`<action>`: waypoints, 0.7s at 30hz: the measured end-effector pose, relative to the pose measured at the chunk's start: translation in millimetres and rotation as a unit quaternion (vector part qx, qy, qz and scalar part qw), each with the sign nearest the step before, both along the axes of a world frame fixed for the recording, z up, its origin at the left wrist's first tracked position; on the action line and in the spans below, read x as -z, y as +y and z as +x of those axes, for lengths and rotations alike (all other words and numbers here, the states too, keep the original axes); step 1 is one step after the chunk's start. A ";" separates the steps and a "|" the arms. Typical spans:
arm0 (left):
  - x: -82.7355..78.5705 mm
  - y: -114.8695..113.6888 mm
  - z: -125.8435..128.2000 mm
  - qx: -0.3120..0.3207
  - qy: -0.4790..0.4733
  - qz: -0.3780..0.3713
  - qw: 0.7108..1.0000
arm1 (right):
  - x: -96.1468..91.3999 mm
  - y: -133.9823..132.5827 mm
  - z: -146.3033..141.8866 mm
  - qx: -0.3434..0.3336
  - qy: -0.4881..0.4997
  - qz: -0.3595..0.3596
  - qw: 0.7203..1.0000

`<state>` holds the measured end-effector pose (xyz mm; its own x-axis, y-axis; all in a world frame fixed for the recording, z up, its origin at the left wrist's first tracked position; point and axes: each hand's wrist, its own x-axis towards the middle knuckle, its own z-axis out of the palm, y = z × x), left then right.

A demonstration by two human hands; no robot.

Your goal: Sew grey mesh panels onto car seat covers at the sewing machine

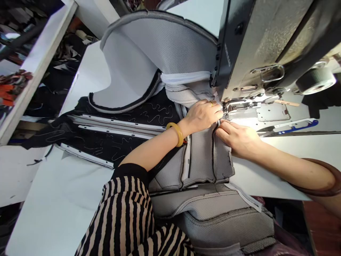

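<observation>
My left hand [204,115], with a ring and a yellow bangle, presses a seam of the grey fabric cover [199,153] close to the needle area of a sewing machine [237,105]. Its fingers are bent and drawn together on the cloth. Just nearer to me, my right hand [238,137] pinches the edge of the same cover, thumb and fingers closed on it. The cover is large, with dark seams and white strips. One panel curves up behind my hands, and another part hangs over the table's front edge. The fingertips at the seam are partly hidden by glare.
Blue-handled snips [298,125] lie right of my right hand. A thread spool [317,81] sits at the upper right. Black fabric with white strips [125,128] spreads left over the white table [53,213]. Scraps fill a bin [66,64] beyond the table's left edge.
</observation>
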<state>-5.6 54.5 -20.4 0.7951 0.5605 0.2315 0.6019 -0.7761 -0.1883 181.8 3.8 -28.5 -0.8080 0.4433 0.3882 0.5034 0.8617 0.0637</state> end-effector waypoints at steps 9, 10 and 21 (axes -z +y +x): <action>-6.4 -3.1 5.6 -0.065 0.018 -0.073 0.995 | 4.9 1.6 8.9 0.039 -0.037 -0.068 0.996; -7.4 -4.0 5.2 -0.070 0.014 -0.075 0.995 | 6.9 1.9 8.9 0.044 -0.029 -0.060 0.997; -26.9 -33.0 -9.5 -0.210 -0.053 -0.036 0.976 | 14.3 0.0 7.1 0.111 0.043 -0.146 0.982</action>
<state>-15.0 21.5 6.6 0.4661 0.8493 0.2480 0.8824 -0.4665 -0.0609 188.9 3.8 -42.8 -0.6490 0.7073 0.2805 0.6734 0.7055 -0.2209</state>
